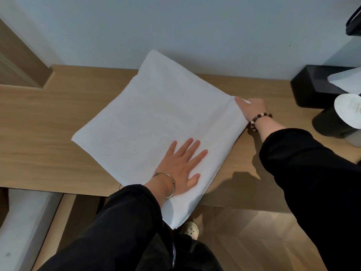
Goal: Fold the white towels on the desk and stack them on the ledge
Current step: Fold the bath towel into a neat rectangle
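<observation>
A white towel [148, 118] lies spread on the wooden desk [39, 133], turned like a diamond, its far corner against the wall and its near corner hanging over the desk's front edge. My left hand [181, 165] presses flat on the towel's near part, fingers straight and spread. My right hand [252, 109] grips the towel's right corner, thumb on top and fingers hidden beneath the cloth. A raised wooden ledge [21, 61] sits at the far left by the wall.
A black tissue box [316, 85] with a white tissue sticking out stands at the right back. In front of it is a dark cylinder with a white top [347, 114]. Below the desk edge are wooden floor and my shoe [190, 229].
</observation>
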